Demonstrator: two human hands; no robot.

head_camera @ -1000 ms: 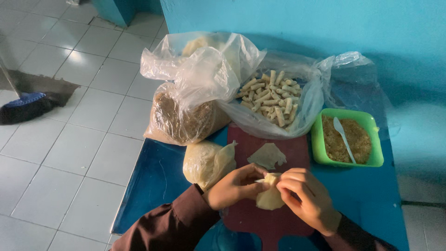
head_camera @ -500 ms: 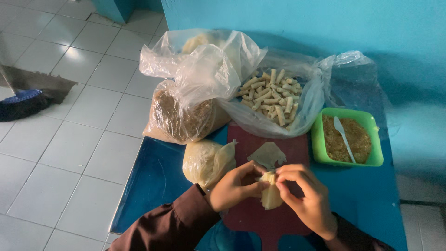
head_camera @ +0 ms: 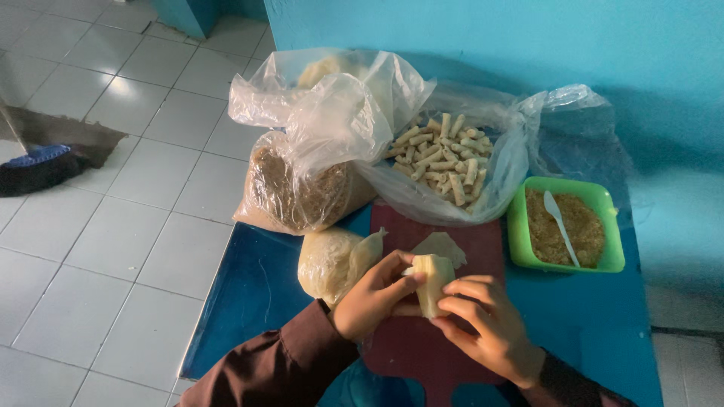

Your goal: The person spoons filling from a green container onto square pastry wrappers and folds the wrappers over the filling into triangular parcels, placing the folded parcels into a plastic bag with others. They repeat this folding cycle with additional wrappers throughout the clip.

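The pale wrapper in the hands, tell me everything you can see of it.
The pale wrapper is a thin, cream-yellow sheet that looks like soft dough, folded into a short, roughly upright roll. The left hand pinches its left side; the right hand holds its lower right edge. It is held just above the dark red board. What is inside cannot be seen.

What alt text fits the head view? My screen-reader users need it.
Left hand and right hand fold a pale wrapper over a dark red cutting board; behind lie a bag of finished rolls and a green bowl of filling.
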